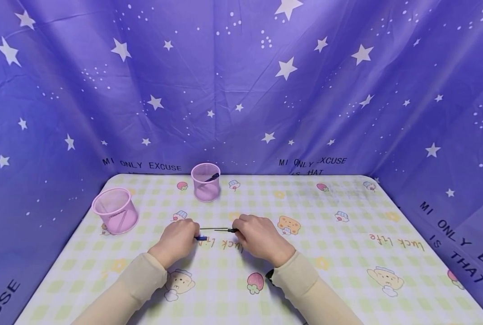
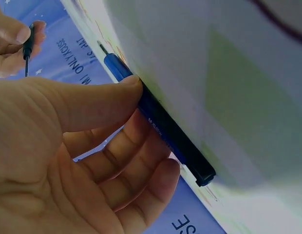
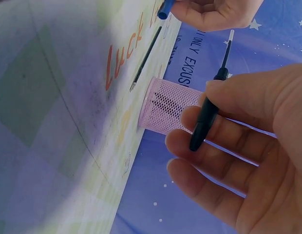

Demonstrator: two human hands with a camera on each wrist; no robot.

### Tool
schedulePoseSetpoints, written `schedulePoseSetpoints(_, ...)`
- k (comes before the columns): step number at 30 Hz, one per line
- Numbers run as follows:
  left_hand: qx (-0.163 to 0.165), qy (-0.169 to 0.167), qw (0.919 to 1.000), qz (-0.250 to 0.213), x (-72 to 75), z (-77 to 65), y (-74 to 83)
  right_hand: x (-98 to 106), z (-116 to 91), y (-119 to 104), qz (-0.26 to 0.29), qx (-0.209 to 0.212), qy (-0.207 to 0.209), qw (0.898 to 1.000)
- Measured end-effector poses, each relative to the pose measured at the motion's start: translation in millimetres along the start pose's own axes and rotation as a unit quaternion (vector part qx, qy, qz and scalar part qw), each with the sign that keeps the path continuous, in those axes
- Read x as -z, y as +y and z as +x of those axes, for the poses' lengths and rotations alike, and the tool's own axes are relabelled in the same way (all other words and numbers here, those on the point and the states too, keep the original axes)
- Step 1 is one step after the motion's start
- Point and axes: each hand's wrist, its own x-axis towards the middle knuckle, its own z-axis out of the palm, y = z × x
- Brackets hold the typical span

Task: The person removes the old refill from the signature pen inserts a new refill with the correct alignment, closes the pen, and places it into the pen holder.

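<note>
Left arm (image 1: 115, 291), right arm (image 1: 324, 291) pointing forward, slanting inward. Left hand (image 1: 176, 241) pinching, pointer finger maybe pressing behind thumb, hard to see. Right hand (image 1: 262, 237) pinching too, lower fingers curving loosely.

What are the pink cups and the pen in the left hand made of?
Pink cups: probably painted metal, since one shows fine mesh close up, though plastic is possible.
Pen: likely smooth, hard plastic, judging by its even, molded-looking blue and dark surface.
</note>
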Motion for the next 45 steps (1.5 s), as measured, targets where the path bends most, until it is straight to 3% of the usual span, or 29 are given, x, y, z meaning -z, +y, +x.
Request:
schedulePoseSetpoints(10, -0.015, -0.023, 0.9996, -0.008, 2.0, -1.0, -2.1, -0.3, 0.9, -0.1, -0.001, -0.002, -0.006, 1.0)
schedulePoseSetpoints(21, -0.029, 0.04, 0.997, -0.059, 7.8, -1.1, -2.1, -0.1, -1.2, 0.2, 0.007, -0.015, -0.024, 1.0)
schedulePoseSetpoints(29, -0.047, 0.1, 0.9915, -0.068, 17.3, -1.1, -4.3, 0.2, 0.6, 3.1, 0.004, -0.018, -0.018, 1.0)
schedulePoseSetpoints(45, -0.035, 0.107, 0.9901, -0.083, 17.0, -2.8, 0.6, 2.2, 1.8, 8.5, 0.021, -0.023, -0.012, 0.999)
